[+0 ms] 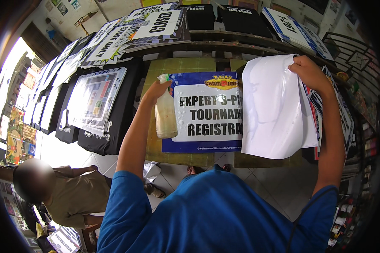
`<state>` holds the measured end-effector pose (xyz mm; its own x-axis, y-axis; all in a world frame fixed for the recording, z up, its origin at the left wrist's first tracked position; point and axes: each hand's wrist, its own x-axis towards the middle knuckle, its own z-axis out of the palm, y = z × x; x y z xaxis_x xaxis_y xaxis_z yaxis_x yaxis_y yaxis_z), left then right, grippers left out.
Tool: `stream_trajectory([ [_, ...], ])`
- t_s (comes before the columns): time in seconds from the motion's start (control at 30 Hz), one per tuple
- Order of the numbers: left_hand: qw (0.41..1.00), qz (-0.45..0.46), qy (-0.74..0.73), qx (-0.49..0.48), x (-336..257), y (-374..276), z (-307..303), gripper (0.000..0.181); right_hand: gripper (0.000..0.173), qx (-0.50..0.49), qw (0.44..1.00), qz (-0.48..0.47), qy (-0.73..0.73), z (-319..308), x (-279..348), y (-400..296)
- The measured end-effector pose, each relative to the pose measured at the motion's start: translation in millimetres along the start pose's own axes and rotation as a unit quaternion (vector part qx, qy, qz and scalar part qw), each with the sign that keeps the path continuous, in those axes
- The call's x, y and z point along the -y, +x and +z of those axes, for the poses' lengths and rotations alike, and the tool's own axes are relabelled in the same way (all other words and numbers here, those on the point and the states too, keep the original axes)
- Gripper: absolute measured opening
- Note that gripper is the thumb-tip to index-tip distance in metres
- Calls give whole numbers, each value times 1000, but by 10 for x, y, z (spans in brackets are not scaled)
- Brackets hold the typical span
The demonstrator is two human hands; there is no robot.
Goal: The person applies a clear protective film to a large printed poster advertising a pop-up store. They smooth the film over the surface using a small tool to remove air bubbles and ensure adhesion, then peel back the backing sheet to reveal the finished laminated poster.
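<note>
My left hand (157,91) grips a translucent plastic spray bottle (166,118) by its top, over the left edge of a blue-bordered printed sign (205,107). Water droplets and wet streaks show on the sign's face, which bears large black lettering and a logo. My right hand (312,74) pinches the upper right corner of a glossy white sheet (272,107). That sheet curls down over the sign's right part and hides it. Whether the sheet is joined to the sign, I cannot tell. Beneath lies a greenish cutting mat (190,158).
Stacked printed signs (158,27) lie on a rack beyond the mat. Left are black T-shirts (126,95) with plastic-covered prints (96,98) on top. More printed boards (338,110) stand by my right forearm. A person (79,193) is at lower left.
</note>
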<state>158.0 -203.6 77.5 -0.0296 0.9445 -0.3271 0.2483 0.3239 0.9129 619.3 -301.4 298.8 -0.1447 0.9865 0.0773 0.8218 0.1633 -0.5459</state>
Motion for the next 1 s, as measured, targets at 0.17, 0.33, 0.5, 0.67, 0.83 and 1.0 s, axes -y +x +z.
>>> stream_trajectory([
  [0.17,996,0,38,79,53,-170,-53,20,26,18,999,1,-50,-40,20,39],
  [0.33,991,-4,107,84,233,-697,10,19,25,-8,1000,6,8,17,-65,32],
  [0.5,990,-16,106,89,257,-1134,194,26,26,1,1000,8,14,-48,-152,83],
  [0.67,985,-9,116,124,260,-1326,432,28,27,27,1000,15,0,-88,-105,98],
  [0.83,968,-5,163,189,243,-1622,844,26,29,24,996,-36,-71,-128,-322,152],
  [1.0,948,-43,196,247,497,-1887,1118,26,31,-8,994,-90,-65,-78,-326,101],
])
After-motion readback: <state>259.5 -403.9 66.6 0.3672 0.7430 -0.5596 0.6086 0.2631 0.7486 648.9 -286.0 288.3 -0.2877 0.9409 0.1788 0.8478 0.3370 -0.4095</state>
